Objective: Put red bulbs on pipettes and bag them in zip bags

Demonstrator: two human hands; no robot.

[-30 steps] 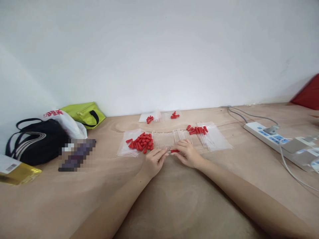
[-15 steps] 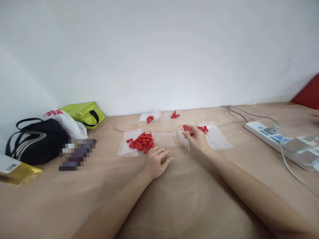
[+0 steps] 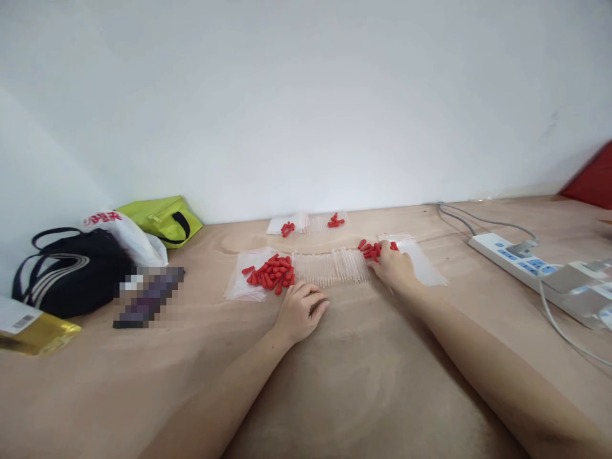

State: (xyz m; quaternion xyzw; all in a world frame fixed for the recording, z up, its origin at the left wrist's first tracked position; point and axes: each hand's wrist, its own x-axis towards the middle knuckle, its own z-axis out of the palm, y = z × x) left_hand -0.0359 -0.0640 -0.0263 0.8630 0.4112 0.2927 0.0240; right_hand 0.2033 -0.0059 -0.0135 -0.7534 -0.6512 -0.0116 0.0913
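Note:
My left hand lies on the table with fingers loosely stretched and thumb apart, holding nothing. Its fingertips are just below a pile of red rubber dropper bulbs and the left end of a row of clear thin dropper tubes. At the row's right end, my right hand reaches over a smaller group of red dropper bulbs. Its thumb and forefinger are apart beside the bulbs, and the other fingertips are partly hidden.
Clear plastic bags lie under the right bulbs, and others under the left pile. Further back are small bags with a few bulbs. A black bag and green bag stand left; a power strip and cables lie right.
My right hand has moved right, from the end of the tube row to the right bulb group, uncovering the row's right end and several bulbs. My left hand has hardly moved.

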